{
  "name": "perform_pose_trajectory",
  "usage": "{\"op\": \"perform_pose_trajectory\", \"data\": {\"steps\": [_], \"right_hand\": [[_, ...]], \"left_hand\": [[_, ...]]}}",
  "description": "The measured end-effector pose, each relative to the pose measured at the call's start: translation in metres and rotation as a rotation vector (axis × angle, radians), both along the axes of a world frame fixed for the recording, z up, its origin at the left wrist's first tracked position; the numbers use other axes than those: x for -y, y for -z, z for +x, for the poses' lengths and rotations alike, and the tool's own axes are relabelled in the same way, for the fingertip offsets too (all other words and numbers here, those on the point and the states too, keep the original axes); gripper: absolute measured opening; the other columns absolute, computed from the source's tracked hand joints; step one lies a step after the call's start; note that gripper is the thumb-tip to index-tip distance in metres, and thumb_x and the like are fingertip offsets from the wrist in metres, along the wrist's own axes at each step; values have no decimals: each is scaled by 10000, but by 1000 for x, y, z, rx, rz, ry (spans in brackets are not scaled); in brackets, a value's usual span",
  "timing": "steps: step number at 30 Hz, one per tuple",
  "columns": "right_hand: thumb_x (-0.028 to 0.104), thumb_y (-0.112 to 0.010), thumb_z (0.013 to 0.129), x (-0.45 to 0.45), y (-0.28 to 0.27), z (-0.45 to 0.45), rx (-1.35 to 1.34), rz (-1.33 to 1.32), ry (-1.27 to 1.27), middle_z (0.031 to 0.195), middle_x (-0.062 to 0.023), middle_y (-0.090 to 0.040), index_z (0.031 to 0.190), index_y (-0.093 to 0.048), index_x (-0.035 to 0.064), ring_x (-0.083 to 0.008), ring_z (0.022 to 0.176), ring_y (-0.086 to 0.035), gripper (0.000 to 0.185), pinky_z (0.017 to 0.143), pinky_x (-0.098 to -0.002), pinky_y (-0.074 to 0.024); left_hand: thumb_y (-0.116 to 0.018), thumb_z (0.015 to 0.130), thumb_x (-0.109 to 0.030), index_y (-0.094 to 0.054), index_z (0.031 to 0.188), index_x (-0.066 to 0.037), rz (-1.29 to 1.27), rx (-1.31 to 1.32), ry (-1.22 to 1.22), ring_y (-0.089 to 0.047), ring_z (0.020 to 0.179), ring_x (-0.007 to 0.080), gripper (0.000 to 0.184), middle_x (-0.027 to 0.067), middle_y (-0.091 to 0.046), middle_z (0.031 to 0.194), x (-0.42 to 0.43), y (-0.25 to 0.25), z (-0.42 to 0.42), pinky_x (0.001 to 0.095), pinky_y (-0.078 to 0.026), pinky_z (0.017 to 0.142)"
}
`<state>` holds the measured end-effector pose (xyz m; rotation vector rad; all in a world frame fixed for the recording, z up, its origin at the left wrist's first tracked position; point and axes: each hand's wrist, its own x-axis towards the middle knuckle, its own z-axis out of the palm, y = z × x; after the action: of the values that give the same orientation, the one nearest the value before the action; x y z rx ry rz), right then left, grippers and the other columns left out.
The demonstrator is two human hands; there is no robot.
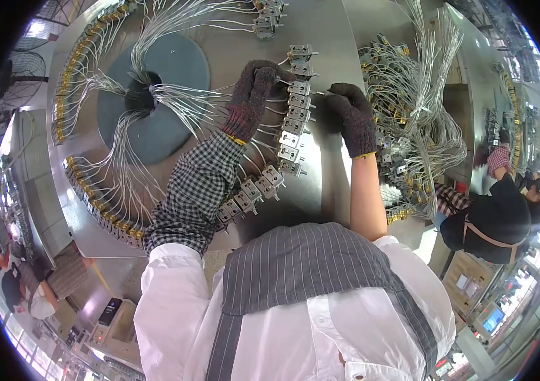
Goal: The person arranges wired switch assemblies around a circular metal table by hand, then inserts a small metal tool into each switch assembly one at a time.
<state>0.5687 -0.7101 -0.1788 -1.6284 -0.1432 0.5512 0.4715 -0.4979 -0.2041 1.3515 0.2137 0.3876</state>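
A curved row of small metal control units with short shafts, which look like thermostats (298,101), lies on the metal table. Thin silvery wires lead from the units toward a round grey disc (187,70). My left hand (254,89), in a dark knitted glove, is closed at the wire side of the row's upper part. Its fingertips reach a unit there; what they pinch is hidden. On the shaft side, my right hand (351,117), also gloved, has its fingers curled close to a unit's shaft. Whether anything sits between those fingertips is too small to tell.
More wired units with yellowish parts (79,57) line the table's left edge. A thick heap of wired units (403,127) lies at the right. Another person (486,216) works at the far right. A fan (25,73) stands at the left.
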Motion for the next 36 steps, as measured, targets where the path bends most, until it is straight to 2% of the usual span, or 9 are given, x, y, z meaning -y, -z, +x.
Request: {"op": "perform_pose_trajectory", "data": {"steps": [2, 4, 6, 9, 15, 17, 19, 31, 36], "right_hand": [[137, -708, 836, 0, 4, 2, -178, 68, 80, 931, -68, -697, 1059, -673, 24, -155, 831, -665, 252, 762, -276, -545], [142, -710, 835, -2, -5, 1, -212, 57, 84, 926, -69, -697, 1053, -676, 25, -154, 831, -665, 250, 761, -277, -544], [147, -711, 834, -2, -4, 3, -250, 47, 86, 921, -69, -696, 1047, -678, 26, -153, 830, -665, 247, 761, -278, -544], [167, -709, 838, -1, 3, 0, -32, 19, 35, 905, -64, -696, 1041, -681, 27, -151, 816, -665, 247, 748, -280, -545], [176, -708, 833, -3, -8, -2, -204, 18, 82, 890, -32, -692, 1032, -704, 46, -106, 823, -629, 238, 752, -251, -509], [168, -709, 826, -1, -6, -1, -35, -10, 20, 915, -57, -688, 1089, -670, 17, -144, 814, -651, 305, 768, -276, -535], [164, -707, 826, 0, -9, 2, -108, -26, 34, 923, -56, -688, 1093, -672, 18, -141, 826, -647, 306, 777, -276, -532], [177, -727, 839, -1, -7, 3, -131, -19, 32, 874, -28, -696, 1003, -709, 38, -103, 776, -631, 216, 708, -258, -513], [172, -724, 842, -1, -8, 2, -196, 33, 48, 881, -25, -697, 1002, -710, 39, -103, 776, -632, 209, 704, -254, -510]], "left_hand": [[-407, 1068, -300, -472, 1135, -25, 6, 5, 3, -671, 979, 270, 291, 179, -645, 1098, 2, -2, 1, 395, -586, 851], [-474, 1053, -285, -539, 1086, -48, -157, 39, -38, -636, 959, 158, 248, 93, -685, 997, 7, -10, 1, 323, -480, 912], [-474, 1054, -287, -539, 1085, -45, -160, 20, -36, -634, 959, 157, 253, 94, -685, 996, 7, -12, 2, 324, -481, 913], [-474, 1054, -289, -539, 1083, -42, -148, 17, -33, -632, 959, 155, 257, 95, -685, 995, 6, -13, -1, 324, -481, 914], [-473, 1054, -293, -536, 1086, -41, -103, 53, -33, -633, 968, 159, 262, 98, -683, 1007, 5, -7, 1, 325, -486, 914], [-471, 1054, -296, -534, 1088, -41, -84, 51, -29, -634, 971, 163, 266, 100, -683, 1012, 5, -6, 0, 327, -489, 914], [-415, 1068, -314, -492, 1139, -32, -42, 33, 13, -661, 1015, 254, 301, 153, -654, 1088, 4, -7, 1, 382, -561, 889], [-432, 1065, -270, -523, 1119, -37, 1, 44, -40, -641, 999, 203, 256, 126, -659, 1067, 6, -11, -3, 358, -510, 917], [-429, 1065, -281, -521, 1150, -26, 15, -50, -95, -656, 995, 230, 283, 139, -657, 1072, 1, 1, -3, 375, -543, 897]]}}
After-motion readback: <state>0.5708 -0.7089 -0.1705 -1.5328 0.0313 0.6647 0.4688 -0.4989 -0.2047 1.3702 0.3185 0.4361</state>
